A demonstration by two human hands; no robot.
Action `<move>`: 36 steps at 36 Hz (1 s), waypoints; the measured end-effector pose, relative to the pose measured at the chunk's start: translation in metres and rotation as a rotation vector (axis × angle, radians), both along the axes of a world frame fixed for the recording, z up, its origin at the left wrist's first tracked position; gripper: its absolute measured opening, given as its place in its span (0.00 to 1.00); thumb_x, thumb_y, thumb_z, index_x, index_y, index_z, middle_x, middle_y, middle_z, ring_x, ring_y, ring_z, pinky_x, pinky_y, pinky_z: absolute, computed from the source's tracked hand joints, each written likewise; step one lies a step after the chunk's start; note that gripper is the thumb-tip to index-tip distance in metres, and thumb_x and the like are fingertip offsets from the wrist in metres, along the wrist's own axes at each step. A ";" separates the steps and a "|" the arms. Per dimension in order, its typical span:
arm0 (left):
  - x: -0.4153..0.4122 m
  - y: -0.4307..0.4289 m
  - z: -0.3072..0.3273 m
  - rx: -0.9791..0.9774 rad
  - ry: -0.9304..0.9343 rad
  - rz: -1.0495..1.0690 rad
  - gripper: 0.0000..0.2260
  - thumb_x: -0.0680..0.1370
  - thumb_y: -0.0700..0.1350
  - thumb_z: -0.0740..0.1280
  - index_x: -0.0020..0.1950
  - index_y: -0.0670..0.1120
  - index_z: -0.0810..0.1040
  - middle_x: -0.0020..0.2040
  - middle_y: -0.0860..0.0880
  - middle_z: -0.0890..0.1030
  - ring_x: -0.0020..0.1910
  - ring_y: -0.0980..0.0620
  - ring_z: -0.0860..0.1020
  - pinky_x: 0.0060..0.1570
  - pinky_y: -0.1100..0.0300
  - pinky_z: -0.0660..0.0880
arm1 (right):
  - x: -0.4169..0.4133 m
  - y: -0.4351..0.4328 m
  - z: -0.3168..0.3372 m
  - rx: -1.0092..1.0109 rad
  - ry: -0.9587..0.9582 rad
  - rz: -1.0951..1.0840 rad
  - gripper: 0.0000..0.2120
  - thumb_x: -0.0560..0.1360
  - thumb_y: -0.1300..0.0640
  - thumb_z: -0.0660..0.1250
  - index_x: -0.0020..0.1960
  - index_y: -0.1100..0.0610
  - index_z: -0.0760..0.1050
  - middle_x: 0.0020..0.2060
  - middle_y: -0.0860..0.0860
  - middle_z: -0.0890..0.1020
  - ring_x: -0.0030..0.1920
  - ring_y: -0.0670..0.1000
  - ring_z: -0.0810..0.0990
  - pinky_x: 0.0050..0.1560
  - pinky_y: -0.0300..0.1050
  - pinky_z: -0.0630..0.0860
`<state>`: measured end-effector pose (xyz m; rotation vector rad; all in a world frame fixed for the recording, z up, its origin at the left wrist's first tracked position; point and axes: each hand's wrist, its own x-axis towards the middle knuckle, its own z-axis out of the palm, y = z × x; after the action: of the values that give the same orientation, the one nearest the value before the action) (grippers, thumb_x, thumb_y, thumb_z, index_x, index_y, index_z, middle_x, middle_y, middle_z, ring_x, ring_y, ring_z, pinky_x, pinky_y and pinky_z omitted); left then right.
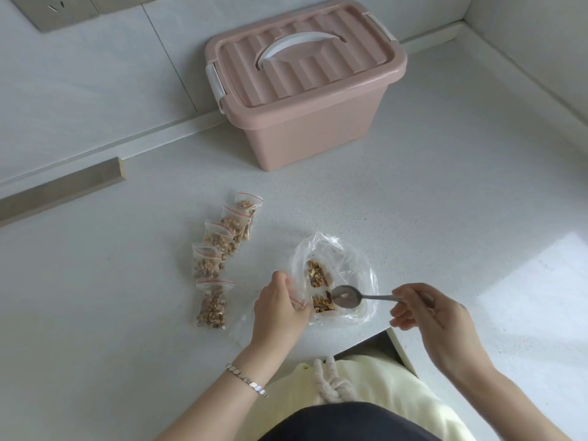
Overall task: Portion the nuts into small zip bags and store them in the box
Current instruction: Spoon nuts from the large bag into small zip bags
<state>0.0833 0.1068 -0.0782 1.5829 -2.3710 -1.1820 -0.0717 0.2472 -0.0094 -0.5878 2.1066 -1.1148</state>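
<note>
Five filled zip bags (212, 305) lie in a row at 9 o'clock of the big loose bag (356, 262), the row running from 6 toward 1 o'clock on the tabletop (413, 202); the closed box (318, 122) stands well apart at 12 o'clock; the left hand (280, 307) pinches the mouth of an open zip bag (318, 304) over the loose bag; the right hand (436, 313) grips the spoon (346, 296) by its handle end; the spoon lies nearly level, long axis 3 to 9 o'clock, bowl toward 9 and seemingly empty; loose nuts (315, 274) sit at the bowl's 11 o'clock; to do this well, I judge, hold the mouth spread and tilted toward the spoon, scoop modestly, and tip over the loose bag so strays fall back.
</note>
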 end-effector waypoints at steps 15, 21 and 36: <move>-0.004 0.001 -0.016 -0.029 -0.173 -0.070 0.14 0.75 0.51 0.67 0.54 0.46 0.66 0.52 0.51 0.73 0.50 0.50 0.75 0.48 0.60 0.70 | 0.029 -0.005 -0.012 0.210 0.412 0.321 0.10 0.78 0.59 0.58 0.50 0.56 0.78 0.35 0.50 0.80 0.35 0.53 0.81 0.36 0.49 0.77; -0.005 0.002 -0.017 0.063 -0.108 -0.045 0.12 0.75 0.44 0.67 0.53 0.46 0.66 0.51 0.49 0.74 0.47 0.49 0.76 0.40 0.63 0.70 | 0.014 -0.008 -0.024 0.152 -0.048 0.046 0.10 0.78 0.61 0.59 0.43 0.56 0.78 0.32 0.51 0.82 0.33 0.46 0.81 0.41 0.44 0.79; -0.003 -0.005 -0.012 0.273 0.020 0.148 0.12 0.74 0.42 0.69 0.51 0.47 0.68 0.43 0.51 0.75 0.39 0.50 0.77 0.27 0.58 0.76 | 0.000 -0.002 -0.065 -0.057 -0.832 -0.406 0.11 0.79 0.61 0.57 0.48 0.66 0.75 0.35 0.62 0.81 0.36 0.58 0.84 0.38 0.43 0.82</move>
<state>0.0807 0.1014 -0.0898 1.7764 -2.1092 -1.5328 -0.0715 0.2456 -0.0739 0.2828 1.4772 -1.3359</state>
